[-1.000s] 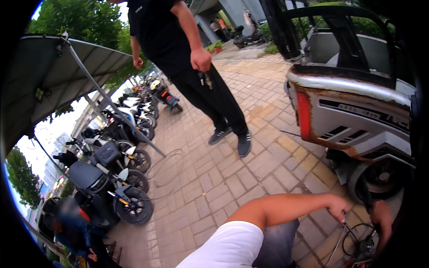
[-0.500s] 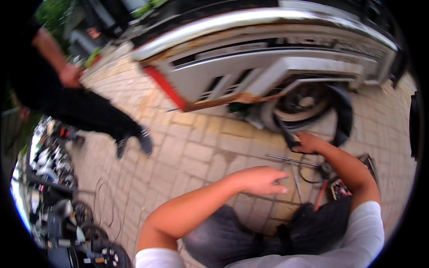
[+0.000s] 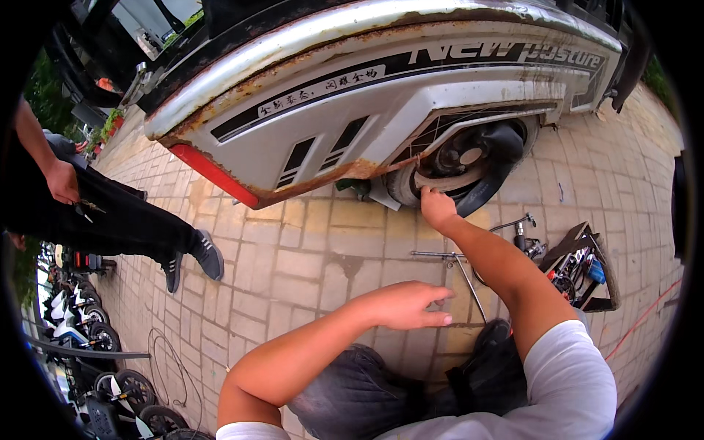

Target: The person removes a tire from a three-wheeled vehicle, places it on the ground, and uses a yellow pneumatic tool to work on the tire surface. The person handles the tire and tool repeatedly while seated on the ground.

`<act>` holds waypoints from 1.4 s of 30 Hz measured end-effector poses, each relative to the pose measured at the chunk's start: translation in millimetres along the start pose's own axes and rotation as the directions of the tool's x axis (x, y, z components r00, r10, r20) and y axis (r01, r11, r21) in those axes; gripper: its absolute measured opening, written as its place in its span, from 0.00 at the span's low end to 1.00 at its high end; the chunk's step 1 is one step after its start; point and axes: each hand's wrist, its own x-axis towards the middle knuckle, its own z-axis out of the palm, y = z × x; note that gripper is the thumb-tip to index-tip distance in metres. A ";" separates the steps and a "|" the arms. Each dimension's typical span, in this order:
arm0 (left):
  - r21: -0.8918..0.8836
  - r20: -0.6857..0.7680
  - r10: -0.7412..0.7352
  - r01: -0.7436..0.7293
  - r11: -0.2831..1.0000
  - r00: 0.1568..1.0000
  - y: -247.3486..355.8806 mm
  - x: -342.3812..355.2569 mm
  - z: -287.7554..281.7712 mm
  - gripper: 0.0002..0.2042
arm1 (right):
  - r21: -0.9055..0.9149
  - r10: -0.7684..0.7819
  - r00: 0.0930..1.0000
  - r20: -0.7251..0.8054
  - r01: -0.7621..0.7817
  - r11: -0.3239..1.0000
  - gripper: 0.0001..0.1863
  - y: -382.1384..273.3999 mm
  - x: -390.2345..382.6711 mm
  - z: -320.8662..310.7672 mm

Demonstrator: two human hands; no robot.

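Beside the wheel [image 3: 469, 156] of a silver, rust-edged vehicle [image 3: 242, 147], my right hand [image 3: 438, 207] is closed at the lower rim. Its fingers pinch the black inner tube [image 3: 490, 189], though the exact grip is partly hidden by the hand. The tube hangs in a loop out of the tire [image 3: 400, 192] on the right side of the wheel. My left hand [image 3: 416, 304] hovers above the paving near my knees, thumb and fingers apart and holding nothing. Just past it lies a metal T-shaped wrench [image 3: 469, 284] on the bricks.
An open toolbox [image 3: 610, 295] full of tools stands at the right, near a hand tool with a hose [image 3: 521, 236]. A person in black trousers [image 3: 125, 220] stands at the left, holding keys [image 3: 89, 208]. Parked scooters [image 3: 81, 315] line the lower left; a thin cable [image 3: 172, 359] lies near them.
My right hand has drawn the tube against the wheel, so its loop sits closer to the rim. The left hand stays nearly still. My view has shifted, showing more of the toolbox.
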 end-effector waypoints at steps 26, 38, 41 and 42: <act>-0.187 0.063 -0.054 0.065 0.980 0.997 -13.7 12.7 -4.8 0.31 | -0.023 -0.218 0.892 0.397 0.247 0.969 0.30 28.8 -58.6 -109.1; -0.151 0.119 -0.152 0.170 0.974 0.981 -5.6 11.7 -2.4 0.30 | -0.213 -0.057 0.998 -0.016 0.053 0.976 0.14 11.3 9.2 18.2; -0.139 0.094 -0.143 0.155 0.978 0.985 -0.2 8.5 -2.7 0.30 | -0.268 0.169 0.971 0.169 -0.120 0.956 0.17 37.2 15.1 33.7; -0.138 0.083 -0.125 0.135 0.981 0.989 1.7 8.2 -1.0 0.30 | -0.268 0.169 0.953 0.253 -0.099 0.958 0.17 57.2 12.9 41.5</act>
